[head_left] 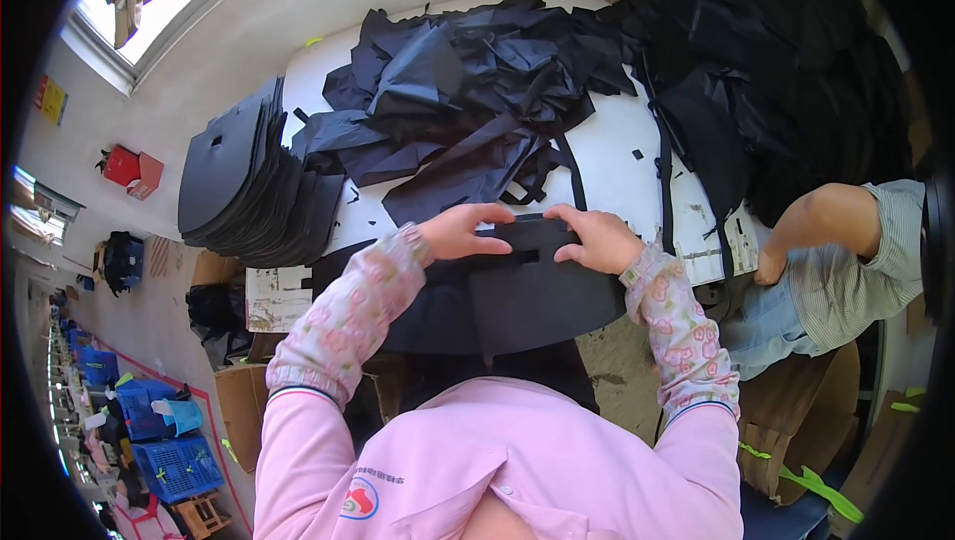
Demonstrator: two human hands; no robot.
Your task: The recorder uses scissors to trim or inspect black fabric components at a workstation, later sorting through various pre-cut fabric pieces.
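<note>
A black flat panel [547, 303] with rounded corners and a small rectangular slot lies at the table's near edge, overhanging toward my body. My left hand [466, 232] holds its far edge left of the slot, thumb on the upper face and fingers curled at the rim. To the right of the slot, my right hand [602, 240] grips the same edge in a like way. Parts of the fingertips are hidden behind the rim. Left of my hands stands a tall stack of similar black panels [221, 177], fanned and leaning.
Crumpled black fabric pieces [428, 73] cover the back of the white table [622, 157]. A large dark fabric heap [786, 73] rises at the right. Close on the right is another person's arm [831, 222]. Cardboard boxes [796, 421] stand below; blue crates [174, 465] are far left.
</note>
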